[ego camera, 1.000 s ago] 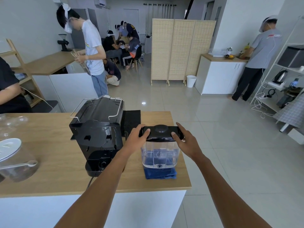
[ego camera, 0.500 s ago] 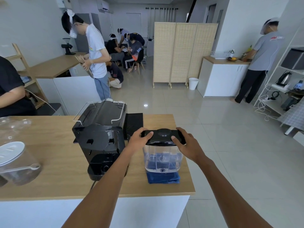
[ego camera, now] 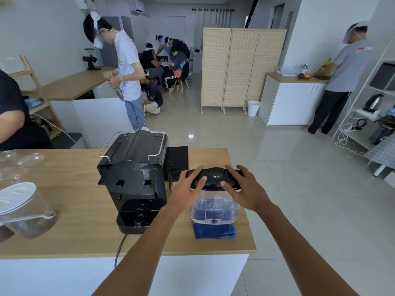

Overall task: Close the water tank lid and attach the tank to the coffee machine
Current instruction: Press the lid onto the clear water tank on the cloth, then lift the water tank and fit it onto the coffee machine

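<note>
While both hands rest on top of it, the water tank [ego camera: 214,207] stands upright on a folded blue cloth [ego camera: 214,231] near the right end of the wooden counter [ego camera: 70,210], just beside the coffee machine [ego camera: 133,178] but not joined to it. From the head view, the black lid [ego camera: 214,177] lies flat across the tank's mouth; the left hand [ego camera: 188,190] presses on its left part and the right hand [ego camera: 245,189] on its right, fingers spread and laid over the lid and its edges rather than curled under anything — a flat press, not a carrying grip. Whether the lid has fully seated I cannot tell from here. My reading is that the closing step is at or near its end, with the attaching not yet begun. The machine's rear faces the wearer, its black base [ego camera: 136,216] empty. Next, I would guess, the hands must shift down to the clear walls, lift the tank off the cloth, carry it left and lower it squarely onto that base — kept level, since the tank seems to hold some water.
</note>
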Demonstrator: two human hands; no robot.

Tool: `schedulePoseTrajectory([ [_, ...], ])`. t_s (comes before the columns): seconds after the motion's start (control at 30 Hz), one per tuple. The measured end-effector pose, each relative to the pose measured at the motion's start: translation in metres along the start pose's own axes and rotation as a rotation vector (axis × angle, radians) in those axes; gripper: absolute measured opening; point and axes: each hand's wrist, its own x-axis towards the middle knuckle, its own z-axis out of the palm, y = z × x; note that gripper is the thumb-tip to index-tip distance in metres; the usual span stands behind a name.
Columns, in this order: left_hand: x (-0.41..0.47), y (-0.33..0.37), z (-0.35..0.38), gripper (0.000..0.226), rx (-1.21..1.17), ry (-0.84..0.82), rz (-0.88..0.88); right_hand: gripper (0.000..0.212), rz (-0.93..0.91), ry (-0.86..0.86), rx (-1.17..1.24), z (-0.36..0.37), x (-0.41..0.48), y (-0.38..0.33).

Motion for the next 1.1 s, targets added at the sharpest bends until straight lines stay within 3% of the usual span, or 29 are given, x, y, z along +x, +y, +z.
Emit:
schedulePoseTrajectory([
  [0.17, 0.008, 0.004, -0.002, 0.051, 0.019, 0.013, -0.051, 0.077, -0.032, -0.066, -0.077, -0.009, 0.010, 0.002],
  [0.27, 0.008, 0.002, -0.003, 0.050, 0.021, -0.005, -0.060, 0.063, 0.008, -0.110, 0.029, -0.010, 0.019, 0.000],
  [0.43, 0.007, 0.001, -0.004, 0.053, -0.021, -0.027, -0.061, 0.068, 0.036, -0.105, 0.114, -0.006, 0.021, -0.003],
  [0.53, 0.007, -0.008, -0.008, 0.066, -0.067, -0.059, -0.035, 0.067, 0.074, -0.045, 0.255, -0.002, 0.012, 0.001],
  [0.7, -0.002, -0.017, -0.010, 0.087, -0.090, -0.096, 0.012, 0.090, 0.079, 0.056, 0.524, 0.019, -0.014, 0.022],
  [0.87, -0.006, -0.020, 0.003, 0.106, -0.073, -0.038, 0.026, 0.105, 0.021, 0.029, 0.524, 0.024, -0.013, 0.030],
  [1.1, -0.013, -0.025, 0.009, 0.092, -0.101, -0.003, 0.083, 0.101, -0.016, 0.055, 0.494, 0.033, -0.013, 0.039],
])
